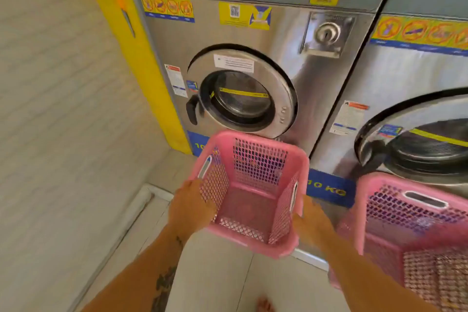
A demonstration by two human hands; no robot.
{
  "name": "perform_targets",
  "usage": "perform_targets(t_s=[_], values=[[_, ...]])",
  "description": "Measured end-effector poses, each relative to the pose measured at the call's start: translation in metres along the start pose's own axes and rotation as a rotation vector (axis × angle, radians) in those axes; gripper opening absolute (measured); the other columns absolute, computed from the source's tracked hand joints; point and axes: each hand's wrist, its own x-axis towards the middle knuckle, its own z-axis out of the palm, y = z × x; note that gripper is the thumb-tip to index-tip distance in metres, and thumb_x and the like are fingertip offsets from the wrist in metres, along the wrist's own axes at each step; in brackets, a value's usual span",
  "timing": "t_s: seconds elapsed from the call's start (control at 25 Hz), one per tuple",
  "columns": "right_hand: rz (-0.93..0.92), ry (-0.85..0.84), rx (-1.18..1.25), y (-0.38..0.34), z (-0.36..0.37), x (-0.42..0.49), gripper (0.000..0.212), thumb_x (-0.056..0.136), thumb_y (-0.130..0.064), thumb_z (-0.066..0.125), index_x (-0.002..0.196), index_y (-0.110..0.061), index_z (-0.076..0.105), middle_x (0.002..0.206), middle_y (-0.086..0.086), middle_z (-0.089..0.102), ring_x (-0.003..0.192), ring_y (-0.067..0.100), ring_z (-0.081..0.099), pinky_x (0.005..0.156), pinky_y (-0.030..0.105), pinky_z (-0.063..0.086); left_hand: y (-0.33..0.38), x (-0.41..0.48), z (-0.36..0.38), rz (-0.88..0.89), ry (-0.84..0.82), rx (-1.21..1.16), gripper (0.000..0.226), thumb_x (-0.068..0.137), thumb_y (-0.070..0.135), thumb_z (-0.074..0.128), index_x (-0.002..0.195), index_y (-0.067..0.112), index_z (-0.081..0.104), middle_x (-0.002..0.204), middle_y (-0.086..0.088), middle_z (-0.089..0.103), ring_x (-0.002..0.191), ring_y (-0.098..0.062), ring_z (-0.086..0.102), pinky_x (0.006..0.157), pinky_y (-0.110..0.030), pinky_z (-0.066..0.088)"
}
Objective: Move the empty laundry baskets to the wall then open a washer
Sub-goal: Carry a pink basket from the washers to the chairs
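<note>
Toes are cut off by the bottom edge of the frame, and both forearms are shown only from mid-length upward, a dark tattoo being visible on the left one. The left hand is closed on the left rim of a pink basket at centre frame, while the right hand is pressed against its right side; the right fingers are blurred, so it cannot be told how firmly that side is gripped. The basket is seen to be empty, made of pink plastic with lattice walls, a solid rim and a slot handle in each side, and it is held just in front of the door of the middle washer. A second pink basket is cut off at the lower right corner and is partly hidden behind the right forearm; its contents cannot be made out.

On the blue strip below the washers "10 KG" can be read, partly masked by the baskets. The round door, shut, is crossed by a yellow band whose print is too small to read, and a black handle is set on its left. Higher up, a QR-code sticker, a row of prohibition signs and the numerals 2, 4 and 1 are seen. A neighbouring washer is cropped at the right edge, and a tiled wall fills the left side.
</note>
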Motion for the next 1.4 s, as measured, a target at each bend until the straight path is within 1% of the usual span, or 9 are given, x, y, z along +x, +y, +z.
perform_targets(t_s=[0.28, 0.44, 0.52, 0.64, 0.84, 0.96, 1.08, 1.2, 1.4], values=[[0.295, 0.084, 0.207, 0.014, 0.01, 0.101, 0.042, 0.073, -0.009, 0.048, 0.114, -0.013, 0.04, 0.099, 0.01, 0.059, 0.081, 0.031, 0.061, 0.067, 0.041, 0.05, -0.039, 0.123, 0.058, -0.184, -0.028, 0.129, 0.066, 0.07, 0.025, 0.057, 0.134, 0.018, 0.045, 0.133, -0.009, 0.049, 0.12, -0.038, 0.05, 0.093, -0.047, 0.047], [0.328, 0.119, 0.199, 0.022, 0.027, 0.116, 0.052, 0.076, -0.006, 0.045, 0.124, -0.021, 0.032, 0.089, 0.009, 0.059, 0.068, 0.033, 0.06, 0.061, 0.04, 0.049, -0.053, 0.159, 0.081, -0.217, -0.129, 0.088, 0.079, 0.068, 0.017, 0.059, 0.142, 0.028, 0.036, 0.143, -0.007, 0.041, 0.125, -0.038, 0.048, 0.091, -0.043, 0.046], [0.319, 0.139, 0.172, 0.025, 0.034, 0.11, 0.059, 0.078, -0.008, 0.047, 0.129, -0.028, 0.027, 0.095, 0.014, 0.063, 0.078, 0.042, 0.063, 0.071, 0.046, 0.052, -0.055, 0.163, 0.086, -0.193, -0.135, 0.035, 0.074, 0.07, 0.011, 0.058, 0.14, 0.03, 0.04, 0.133, -0.005, 0.046, 0.115, -0.037, 0.053, 0.082, -0.036, 0.043], [0.311, 0.119, 0.166, 0.02, 0.04, 0.093, 0.065, 0.081, -0.011, 0.049, 0.135, -0.034, 0.022, 0.103, 0.019, 0.065, 0.084, 0.045, 0.064, 0.077, 0.047, 0.052, -0.07, 0.157, 0.079, -0.187, -0.112, -0.092, 0.07, 0.072, 0.011, 0.06, 0.135, 0.037, 0.046, 0.118, -0.001, 0.052, 0.1, -0.034, 0.062, 0.08, -0.04, 0.054], [0.249, 0.04, 0.166, -0.04, 0.059, 0.034, 0.078, 0.081, -0.001, 0.044, 0.147, -0.034, 0.019, 0.097, 0.006, 0.06, 0.062, 0.021, 0.053, 0.053, 0.029, 0.04, -0.143, 0.09, 0.049, -0.344, -0.069, -0.202, 0.053, 0.079, 0.02, 0.07, 0.129, 0.033, 0.056, 0.1, 0.003, 0.063, 0.074, -0.021, 0.061, 0.067, -0.034, 0.053], [0.171, 0.024, 0.14, -0.08, 0.108, -0.001, 0.087, 0.079, 0.0, 0.043, 0.152, -0.035, 0.011, 0.112, 0.007, 0.061, 0.084, 0.032, 0.061, 0.066, 0.034, 0.048, -0.211, 0.036, 0.021, -0.457, -0.032, -0.279, 0.05, 0.076, 0.017, 0.072, 0.123, 0.03, 0.062, 0.082, -0.004, 0.068, 0.064, -0.024, 0.063, 0.062, -0.036, 0.055], [0.174, 0.016, 0.127, -0.11, 0.173, -0.035, 0.084, 0.082, -0.002, 0.046, 0.153, -0.031, 0.011, 0.109, 0.016, 0.062, 0.085, 0.037, 0.062, 0.073, 0.041, 0.052, -0.279, -0.002, -0.004, -0.532, -0.011, -0.336, 0.048, 0.079, 0.014, 0.069, 0.125, 0.021, 0.063, 0.086, -0.008, 0.067, 0.065, -0.025, 0.061, 0.055, -0.028, 0.054], [0.187, 0.0, 0.163, -0.126, 0.241, -0.057, 0.084, 0.082, -0.002, 0.046, 0.152, -0.03, 0.011, 0.096, 0.009, 0.061, 0.075, 0.03, 0.06, 0.068, 0.043, 0.054, -0.339, -0.019, -0.007, -0.535, 0.016, -0.359, 0.043, 0.083, 0.014, 0.067, 0.125, 0.013, 0.062, 0.091, -0.008, 0.064, 0.067, -0.026, 0.061, 0.068, -0.037, 0.053], [0.328, -0.057, 0.29, -0.112, 0.338, -0.063, 0.075, 0.081, -0.006, 0.045, 0.14, -0.046, 0.023, 0.109, 0.005, 0.066, 0.081, 0.025, 0.065, 0.06, 0.037, 0.055, -0.421, 0.001, 0.018, -0.483, -0.031, -0.33, 0.056, 0.088, 0.02, 0.066, 0.141, 0.025, 0.049, 0.139, -0.001, 0.052, 0.09, -0.016, 0.051, 0.074, -0.025, 0.039]])
